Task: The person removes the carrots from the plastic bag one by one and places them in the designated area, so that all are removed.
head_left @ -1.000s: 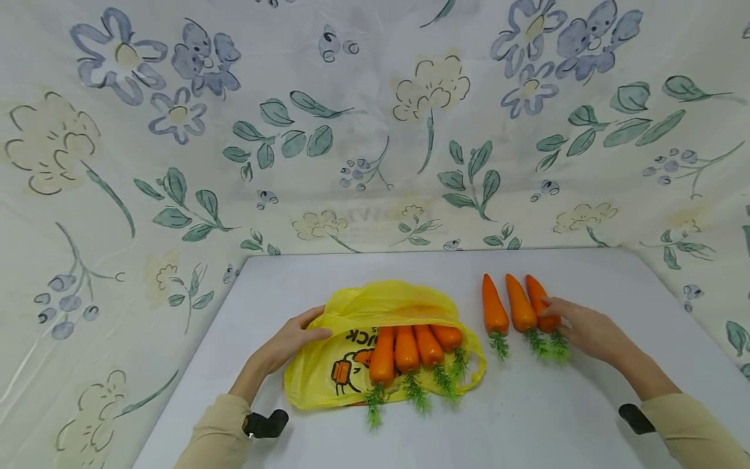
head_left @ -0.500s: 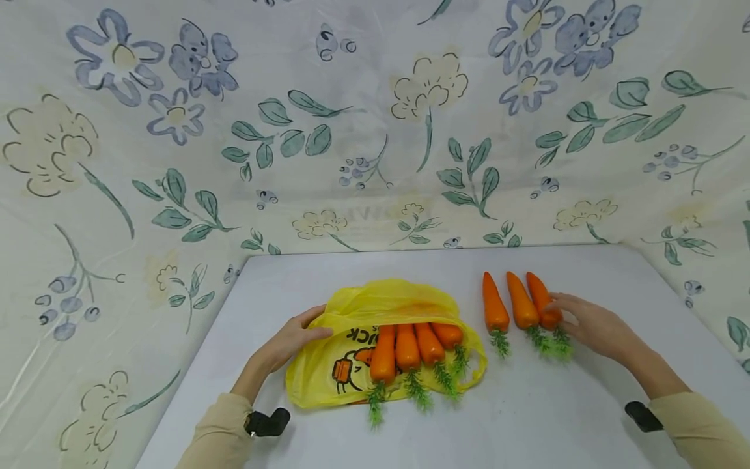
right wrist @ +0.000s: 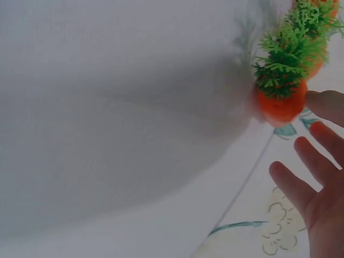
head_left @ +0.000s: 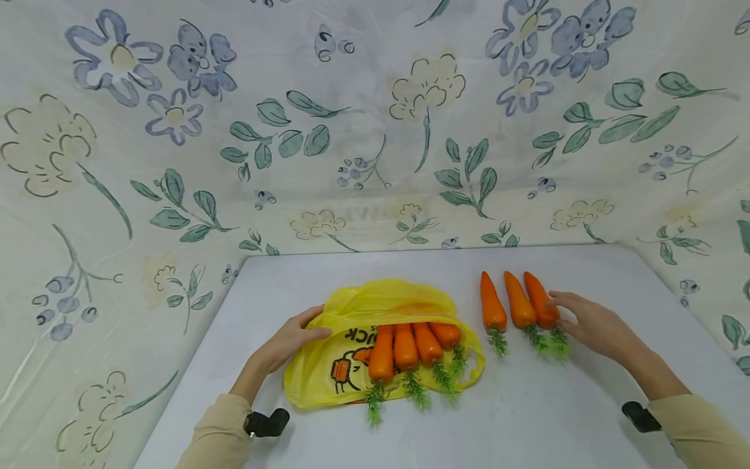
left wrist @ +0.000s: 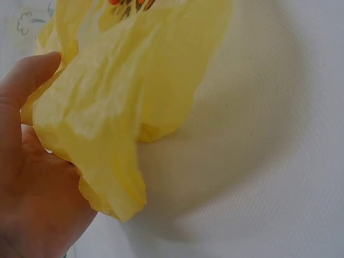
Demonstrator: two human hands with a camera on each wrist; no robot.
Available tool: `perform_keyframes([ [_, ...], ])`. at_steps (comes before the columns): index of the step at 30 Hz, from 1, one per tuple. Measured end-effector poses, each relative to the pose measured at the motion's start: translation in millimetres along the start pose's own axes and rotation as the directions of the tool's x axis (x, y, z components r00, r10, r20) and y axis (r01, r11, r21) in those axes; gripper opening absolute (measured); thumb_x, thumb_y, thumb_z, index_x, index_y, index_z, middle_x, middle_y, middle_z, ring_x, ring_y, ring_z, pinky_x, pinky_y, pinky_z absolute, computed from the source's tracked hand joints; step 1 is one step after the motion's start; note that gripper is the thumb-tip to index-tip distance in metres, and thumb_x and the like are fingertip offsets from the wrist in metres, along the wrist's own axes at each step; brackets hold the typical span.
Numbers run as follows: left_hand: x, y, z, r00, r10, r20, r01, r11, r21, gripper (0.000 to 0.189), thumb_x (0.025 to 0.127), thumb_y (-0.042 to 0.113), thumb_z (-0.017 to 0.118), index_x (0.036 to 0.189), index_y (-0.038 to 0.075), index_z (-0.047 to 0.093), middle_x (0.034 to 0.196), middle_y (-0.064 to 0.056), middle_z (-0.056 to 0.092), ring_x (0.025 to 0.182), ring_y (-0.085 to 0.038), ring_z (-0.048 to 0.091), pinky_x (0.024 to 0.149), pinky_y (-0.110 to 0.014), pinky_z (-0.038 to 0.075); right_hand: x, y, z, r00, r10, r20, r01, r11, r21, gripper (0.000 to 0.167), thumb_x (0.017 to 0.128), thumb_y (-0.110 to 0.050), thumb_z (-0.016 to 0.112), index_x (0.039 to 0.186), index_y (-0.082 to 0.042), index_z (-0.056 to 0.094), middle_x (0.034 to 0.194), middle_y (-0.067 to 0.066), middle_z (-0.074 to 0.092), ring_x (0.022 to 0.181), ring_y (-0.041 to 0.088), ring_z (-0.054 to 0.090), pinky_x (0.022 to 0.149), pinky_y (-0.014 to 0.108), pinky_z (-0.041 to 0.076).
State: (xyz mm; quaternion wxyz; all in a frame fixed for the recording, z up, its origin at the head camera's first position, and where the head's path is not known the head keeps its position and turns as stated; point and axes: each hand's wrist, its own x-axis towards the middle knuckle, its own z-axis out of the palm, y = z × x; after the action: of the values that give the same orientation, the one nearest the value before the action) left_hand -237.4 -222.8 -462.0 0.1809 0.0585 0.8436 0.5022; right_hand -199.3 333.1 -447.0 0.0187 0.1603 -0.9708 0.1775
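Observation:
On the left, a yellow plastic bag [head_left: 313, 374] with a printed cartoon lies with its mouth towards the right front. My left hand [head_left: 291, 342] pinches its left side, thumb on top and the other fingers behind the plastic [left wrist: 102, 113]. Several orange carrots [head_left: 405, 348] with green fronds stick out of the mouth; their tips are hidden inside. To the right, three more carrots lie side by side: a left one [head_left: 493, 306], a middle one [head_left: 519, 303] and a right one [head_left: 541, 303]. My right hand [head_left: 594, 329] is beside the right carrot, fingers extended and spread, thumb close to its thick end [right wrist: 282, 105].
Everything lies on a white table [head_left: 445, 436]. A floral-patterned sheet [head_left: 375, 150] hangs behind the table and along its sides. Black wrist cameras are strapped at the left cuff [head_left: 266, 423] and right cuff [head_left: 641, 417].
The fingers of my right hand have spread away from the right carrot's side, which they overlapped before. My left hand and the bag have stayed in place.

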Motion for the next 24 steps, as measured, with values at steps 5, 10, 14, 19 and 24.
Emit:
perform_keyframes([
  [5,0.5,-0.1,0.3,1.000,0.001,-0.001,-0.001,1.000,0.003,0.073,0.094,0.033,0.066,0.154,0.007,0.033,0.157,-0.019,0.033,0.141,-0.039,0.034,0.116,-0.056,0.028,1.3,-6.5,-2.2,1.000,0.011,-0.019,-0.011,0.999,0.034,0.041,0.092,-0.010,0.067,0.131,0.000,0.058,0.142,0.026,0.049,0.127,0.049,0.046,0.098,0.064,0.043],
  [10,0.8,0.3,0.1,1.000,0.002,0.004,-0.003,1.000,0.004,0.073,0.094,0.034,0.065,0.154,0.008,0.033,0.158,-0.019,0.033,0.140,-0.039,0.035,0.116,-0.055,0.029,4.1,-16.5,-6.1,0.999,0.003,-0.036,-0.001,0.999,0.048,0.043,0.091,-0.006,0.066,0.133,-0.002,0.056,0.141,0.027,0.050,0.128,0.048,0.046,0.100,0.064,0.041],
  [14,0.0,1.0,-0.4,1.000,-0.002,0.002,0.002,1.000,0.004,0.074,0.094,0.034,0.065,0.155,0.008,0.032,0.158,-0.019,0.032,0.141,-0.039,0.035,0.116,-0.055,0.028,7.6,-25.5,-8.3,0.999,-0.006,-0.034,0.008,0.999,0.047,0.045,0.091,-0.004,0.066,0.135,-0.003,0.056,0.140,0.026,0.051,0.127,0.047,0.048,0.101,0.063,0.041],
  [19,-0.6,1.3,-0.2,1.000,-0.008,-0.004,0.008,1.000,0.009,0.074,0.094,0.034,0.065,0.155,0.008,0.032,0.158,-0.019,0.031,0.141,-0.039,0.034,0.116,-0.056,0.027,9.6,-36.4,-8.6,0.999,-0.018,-0.029,0.020,0.998,0.061,0.046,0.092,-0.009,0.068,0.136,-0.004,0.056,0.139,0.026,0.052,0.124,0.046,0.050,0.098,0.063,0.044],
  [24,-0.1,0.6,0.4,1.000,-0.010,-0.004,0.010,1.000,0.008,0.074,0.094,0.034,0.065,0.155,0.008,0.032,0.159,-0.019,0.031,0.142,-0.040,0.032,0.117,-0.056,0.026,11.4,-50.7,-8.2,0.999,-0.013,-0.031,0.017,0.995,0.100,0.043,0.091,-0.011,0.069,0.133,-0.008,0.058,0.139,0.026,0.053,0.125,0.048,0.049,0.098,0.065,0.043],
])
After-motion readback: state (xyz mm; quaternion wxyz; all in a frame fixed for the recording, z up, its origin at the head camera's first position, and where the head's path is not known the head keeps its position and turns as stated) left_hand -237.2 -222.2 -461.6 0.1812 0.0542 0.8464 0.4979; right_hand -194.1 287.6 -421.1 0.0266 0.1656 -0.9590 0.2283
